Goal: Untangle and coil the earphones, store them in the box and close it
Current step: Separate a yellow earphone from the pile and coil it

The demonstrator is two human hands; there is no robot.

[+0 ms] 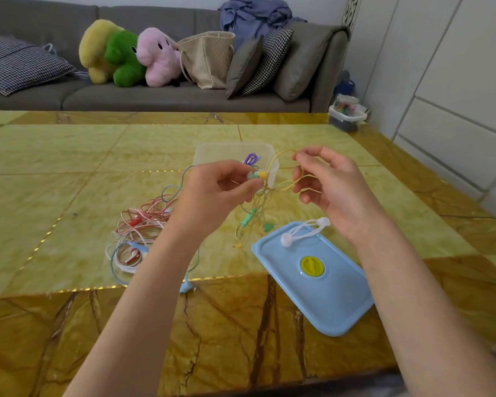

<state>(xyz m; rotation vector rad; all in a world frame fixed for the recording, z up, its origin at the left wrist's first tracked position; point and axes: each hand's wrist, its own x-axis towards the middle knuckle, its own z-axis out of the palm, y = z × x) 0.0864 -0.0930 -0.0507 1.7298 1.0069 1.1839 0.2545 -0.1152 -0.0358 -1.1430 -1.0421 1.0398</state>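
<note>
Yellow earphone cable [287,183] pinched between left hand [212,193] and right hand [331,190], red-white tangle [143,222] and blue lid [312,276] flanking on marble-pattern table [69,156].

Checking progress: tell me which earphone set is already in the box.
The purple earphones, coiled inside the clear box. The yellow pair is in the hands; the red-white tangle lies on the table.

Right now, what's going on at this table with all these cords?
A person is coiling the yellow earphones above the table. The left hand pinches the earbud end while the right hand holds a loop of the cord. The clear box behind already has purple earphones inside. Its blue lid lies off to the right, and a red, white and blue tangle waits on the left.
</note>
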